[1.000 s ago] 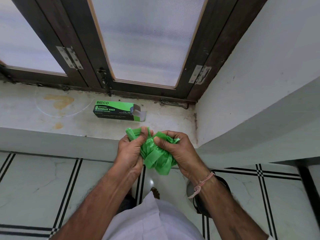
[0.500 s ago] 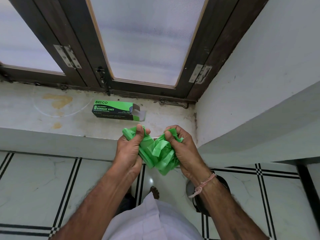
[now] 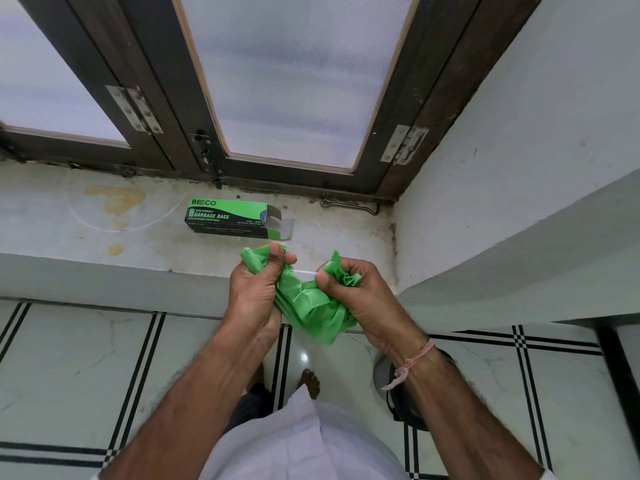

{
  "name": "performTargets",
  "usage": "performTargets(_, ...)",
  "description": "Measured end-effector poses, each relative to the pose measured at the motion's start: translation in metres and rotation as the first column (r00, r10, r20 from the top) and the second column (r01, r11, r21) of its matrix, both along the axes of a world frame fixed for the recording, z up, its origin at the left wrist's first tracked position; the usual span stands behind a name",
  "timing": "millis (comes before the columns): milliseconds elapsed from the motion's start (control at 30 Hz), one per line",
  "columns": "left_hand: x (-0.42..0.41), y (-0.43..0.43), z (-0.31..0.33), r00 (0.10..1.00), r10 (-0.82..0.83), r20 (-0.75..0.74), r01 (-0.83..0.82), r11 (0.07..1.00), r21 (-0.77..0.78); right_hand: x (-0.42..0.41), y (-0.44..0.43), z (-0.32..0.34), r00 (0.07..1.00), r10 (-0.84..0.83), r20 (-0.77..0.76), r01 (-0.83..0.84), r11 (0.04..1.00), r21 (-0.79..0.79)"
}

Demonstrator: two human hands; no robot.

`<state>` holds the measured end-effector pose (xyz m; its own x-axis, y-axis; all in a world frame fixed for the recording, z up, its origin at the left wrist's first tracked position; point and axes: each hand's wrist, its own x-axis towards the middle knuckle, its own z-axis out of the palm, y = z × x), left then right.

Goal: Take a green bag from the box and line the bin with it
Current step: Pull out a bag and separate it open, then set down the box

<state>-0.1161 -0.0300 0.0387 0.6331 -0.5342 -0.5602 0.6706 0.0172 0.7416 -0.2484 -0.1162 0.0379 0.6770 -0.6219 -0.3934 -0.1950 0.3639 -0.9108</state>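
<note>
A crumpled green bag (image 3: 310,306) hangs between my two hands over the front edge of the window sill. My left hand (image 3: 258,291) grips its left part, with a rolled green end sticking up above the fingers. My right hand (image 3: 360,296) pinches its right part. A thin white strip stretches between the two hands. The green and black garbage bag box (image 3: 227,218) lies on the sill behind my hands, its right end flap open. The bin (image 3: 398,386), dark with a grey rim, stands on the floor and is mostly hidden under my right forearm.
The stained white window sill (image 3: 104,233) runs below a dark wooden window frame (image 3: 194,133) with frosted panes. A white wall and ledge (image 3: 519,237) close off the right side. White floor tiles with black lines (image 3: 86,358) lie below, and my feet stand near the bin.
My hands have moved apart, spreading the green bag wider. A thin white strip now shows between them.
</note>
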Motion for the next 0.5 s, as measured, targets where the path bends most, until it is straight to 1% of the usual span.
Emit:
performTargets(100,0.0014,0.0001,-0.0035,0.997,0.049,-0.052,-0.051,0.998,-0.025,-0.0007,-0.0018,-0.0018,0.998,-0.058,0.020,0.058,0.998,0.000)
performTargets(233,0.0042,-0.0029,-0.0074,0.992,0.105,-0.071,-0.104,0.995,0.011,-0.0022,0.0004,-0.0020,0.992,-0.121,0.044,0.119,0.992,0.033)
performTargets(333,0.0062,-0.0021,-0.0091,0.990,0.116,-0.084,-0.114,0.993,0.033,-0.0031,0.0026,-0.0046,0.982,-0.179,0.053,0.175,0.982,0.067)
performTargets(433,0.0075,-0.0003,-0.0084,0.988,0.116,-0.099,-0.115,0.993,0.021,-0.0008,0.0055,-0.0049,0.971,-0.231,0.061,0.226,0.971,0.083)
performTargets(500,0.0066,-0.0025,-0.0066,0.987,0.106,-0.121,-0.105,0.994,0.012,0.0015,0.0077,-0.0035,0.959,-0.262,0.105,0.251,0.961,0.113)
